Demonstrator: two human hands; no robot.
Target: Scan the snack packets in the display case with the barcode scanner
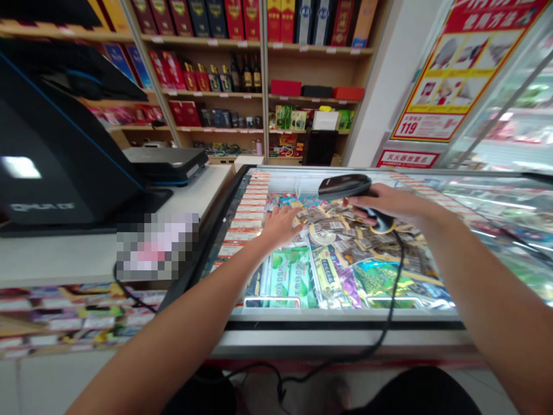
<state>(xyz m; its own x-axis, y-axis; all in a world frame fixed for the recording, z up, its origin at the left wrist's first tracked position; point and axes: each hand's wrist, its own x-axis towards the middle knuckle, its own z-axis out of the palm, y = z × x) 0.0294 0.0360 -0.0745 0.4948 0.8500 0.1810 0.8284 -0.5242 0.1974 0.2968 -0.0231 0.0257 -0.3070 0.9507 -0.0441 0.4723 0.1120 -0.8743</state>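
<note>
In my right hand (380, 202) is a black corded barcode scanner (345, 185), its head pointing left above the freezer. The scanner's cable (395, 294) hangs down over the freezer's front edge. My left hand (281, 226) reaches over the chest freezer (345, 316), fingers spread and stretched out, with nothing seen in it. Below both hands lie many wrapped ice pops: brown packs (367, 239), green packs (289, 274) near the front left, and a large green-blue bag (389, 279) at the front right. Whether my left fingertips touch the packs I cannot tell.
A counter (196, 213) on the left bears a black point-of-sale terminal (64, 144) and a flat scale (164, 161). Shelves (203, 40) with boxes and bottles stand behind the freezer. Price labels (253, 202) line its left side. A black cable (280, 383) trails low in front.
</note>
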